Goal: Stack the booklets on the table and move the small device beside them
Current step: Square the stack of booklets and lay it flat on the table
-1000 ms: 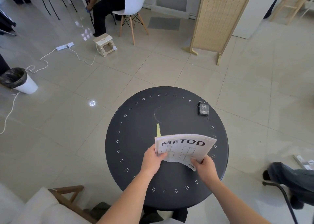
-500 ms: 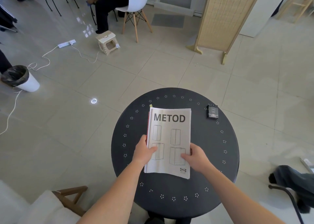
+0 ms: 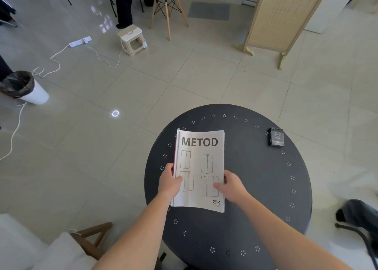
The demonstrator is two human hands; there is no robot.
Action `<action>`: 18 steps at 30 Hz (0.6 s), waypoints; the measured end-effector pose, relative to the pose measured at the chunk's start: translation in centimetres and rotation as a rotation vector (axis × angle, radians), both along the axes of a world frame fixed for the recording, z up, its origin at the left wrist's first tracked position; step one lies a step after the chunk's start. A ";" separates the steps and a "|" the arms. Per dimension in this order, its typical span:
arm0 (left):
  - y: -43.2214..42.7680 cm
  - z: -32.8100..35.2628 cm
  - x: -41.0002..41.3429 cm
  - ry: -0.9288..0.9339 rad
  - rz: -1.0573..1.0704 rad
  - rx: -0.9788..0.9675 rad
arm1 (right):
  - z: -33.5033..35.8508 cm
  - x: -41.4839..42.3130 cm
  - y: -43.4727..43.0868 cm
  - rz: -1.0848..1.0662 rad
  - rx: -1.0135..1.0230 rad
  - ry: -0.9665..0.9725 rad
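A stack of booklets (image 3: 201,153) lies flat on the left half of the round black table (image 3: 255,187), the top one white with "METOD" and cabinet drawings. Red and yellowish edges of lower booklets show along its left side. My left hand (image 3: 169,182) grips the stack's left edge, thumb on the cover. My right hand (image 3: 232,185) holds the right edge, fingers resting on the cover. The small black device (image 3: 276,137) lies near the table's far right rim, well apart from the stack and both hands.
A wooden chair with a pale cushion (image 3: 67,247) stands at the table's near left. Another person's leg and a chair frame (image 3: 360,218) sit at the right. On the floor: a bin (image 3: 24,88), power strip (image 3: 79,42), small stool (image 3: 132,40), folding screen (image 3: 280,17).
The booklets were held tilted above the table a second ago; they have been laid flat and slid to the left part of the table, both hands staying on their edges.
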State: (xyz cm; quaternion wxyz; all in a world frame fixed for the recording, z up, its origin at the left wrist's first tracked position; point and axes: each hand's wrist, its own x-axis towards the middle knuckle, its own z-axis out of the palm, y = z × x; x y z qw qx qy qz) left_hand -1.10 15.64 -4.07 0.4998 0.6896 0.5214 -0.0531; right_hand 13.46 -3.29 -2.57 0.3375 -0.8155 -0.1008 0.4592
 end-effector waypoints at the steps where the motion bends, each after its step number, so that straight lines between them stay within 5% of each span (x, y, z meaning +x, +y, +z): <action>1: 0.3 -0.1 0.0 0.013 -0.001 0.015 | -0.3 0.0 0.3 -0.001 -0.009 0.004; 13: 0.3 -1.1 -1.3 0.104 -0.031 0.149 | -1.8 -1.3 0.5 -0.039 -0.200 -0.058; 18: -1.0 -0.4 -1.1 0.236 -0.172 0.454 | -2.0 -2.4 0.1 -0.003 -0.281 -0.185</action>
